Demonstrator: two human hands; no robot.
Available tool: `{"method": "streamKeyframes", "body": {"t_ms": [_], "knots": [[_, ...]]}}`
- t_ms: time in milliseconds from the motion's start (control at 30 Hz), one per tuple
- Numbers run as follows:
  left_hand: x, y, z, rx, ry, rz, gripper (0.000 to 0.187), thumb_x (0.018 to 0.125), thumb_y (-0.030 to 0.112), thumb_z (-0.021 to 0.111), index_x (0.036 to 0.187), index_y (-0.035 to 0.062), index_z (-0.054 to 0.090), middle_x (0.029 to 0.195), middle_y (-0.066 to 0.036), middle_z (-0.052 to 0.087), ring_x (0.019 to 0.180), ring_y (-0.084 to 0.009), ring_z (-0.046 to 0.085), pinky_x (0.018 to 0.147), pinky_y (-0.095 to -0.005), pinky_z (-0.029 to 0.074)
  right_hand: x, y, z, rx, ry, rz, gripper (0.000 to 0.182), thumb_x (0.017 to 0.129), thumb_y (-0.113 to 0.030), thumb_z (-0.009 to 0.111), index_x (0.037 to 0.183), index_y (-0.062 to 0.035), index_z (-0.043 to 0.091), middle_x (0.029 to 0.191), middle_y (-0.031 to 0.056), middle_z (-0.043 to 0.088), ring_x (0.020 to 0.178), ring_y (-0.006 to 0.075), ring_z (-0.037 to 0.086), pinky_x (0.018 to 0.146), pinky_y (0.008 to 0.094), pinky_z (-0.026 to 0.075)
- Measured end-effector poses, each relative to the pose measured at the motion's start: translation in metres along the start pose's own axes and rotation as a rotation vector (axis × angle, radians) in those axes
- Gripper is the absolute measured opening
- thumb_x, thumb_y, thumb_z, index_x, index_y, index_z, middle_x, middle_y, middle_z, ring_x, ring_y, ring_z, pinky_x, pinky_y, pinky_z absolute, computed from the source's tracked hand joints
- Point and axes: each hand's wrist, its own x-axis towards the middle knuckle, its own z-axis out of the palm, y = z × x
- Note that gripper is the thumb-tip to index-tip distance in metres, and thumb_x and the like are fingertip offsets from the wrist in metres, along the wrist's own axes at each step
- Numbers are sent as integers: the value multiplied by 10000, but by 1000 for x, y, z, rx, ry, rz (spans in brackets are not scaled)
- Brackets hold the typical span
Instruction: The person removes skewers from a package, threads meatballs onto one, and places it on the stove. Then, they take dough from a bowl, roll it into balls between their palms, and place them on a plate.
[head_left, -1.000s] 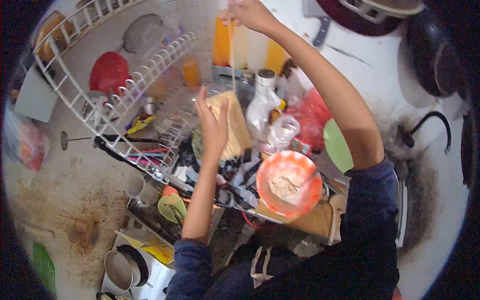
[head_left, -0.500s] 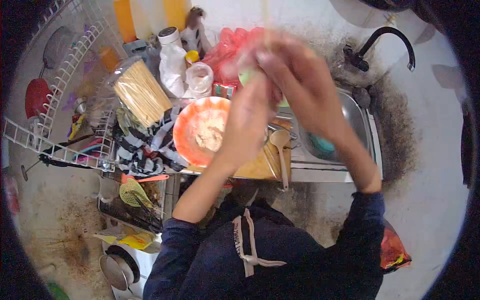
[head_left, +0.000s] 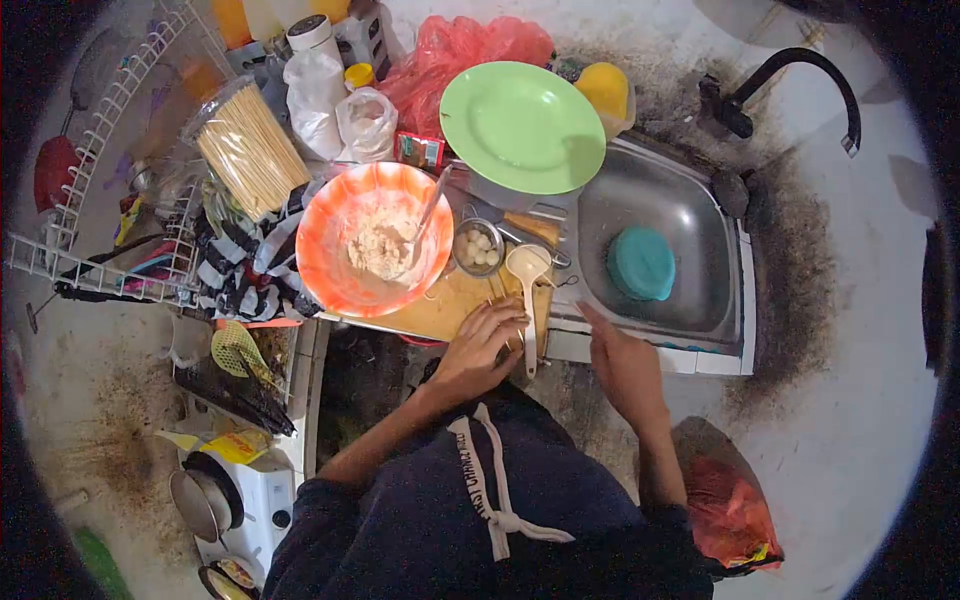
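Left hand (head_left: 482, 345) rests with fingers (head_left: 497, 318) loosely spread on the wooden cutting board (head_left: 450, 305), touching the pale plastic ladle's (head_left: 527, 275) handle; right hand (head_left: 622, 362), fingers together, hangs near the steel sink's (head_left: 700, 325) rim.

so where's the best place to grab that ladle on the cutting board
Probably by the long handle of the ladle, coming from the near edge of the cutting board: the handle end points toward the person, beside the left hand, while the bowl end sits among dishes.

The small white round pieces (head_left: 479, 248) in the little metal bowl (head_left: 477, 246) are too small to identify (eggs or dough, unclear). The white plastic spoon's (head_left: 527, 290) handle end disappears behind the left hand (head_left: 478, 350).
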Motion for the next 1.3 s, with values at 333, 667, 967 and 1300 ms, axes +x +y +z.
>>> {"method": "streamKeyframes", "body": {"t_ms": [333, 667, 967, 1300], "knots": [[1, -4, 9, 140, -31, 34, 409, 805, 204, 606, 1200, 135, 526, 1287, -125, 430, 1271, -306, 345, 1052, -460, 289, 5, 1, 20, -21, -25, -89, 445, 820, -144, 535, 1259, -189, 481, 811, 83, 638, 655, 253, 633, 560, 400, 507], [3, -3, 6, 98, -35, -4, 440, 824, 282, 606, 1173, 37, 495, 1231, -116, 483, 1261, -294, 361, 1042, -432, 306, 14, -1, 20, 16, 29, -80, 410, 806, -102, 545, 1210, -175, 558, 705, 126, 614, 597, 286, 600, 554, 395, 459], [3, -2, 4, 68, -63, -6, 427, 809, 217, 613, 1179, 62, 466, 1253, -106, 463, 1271, -283, 350, 1048, -417, 291, 25, 2, 23, -76, 42, -160, 414, 825, -183, 543, 1238, -201, 512, 628, 131, 608, 550, 289, 612, 494, 419, 486], [2, -3, 5, 70, -54, 8, 413, 803, 192, 616, 1167, 64, 470, 1235, -95, 463, 1276, -270, 342, 1048, -408, 293, 38, -13, 16, -66, -1, -129, 386, 816, -138, 539, 1201, -161, 556, 620, 127, 585, 562, 280, 591, 525, 407, 455]]}}
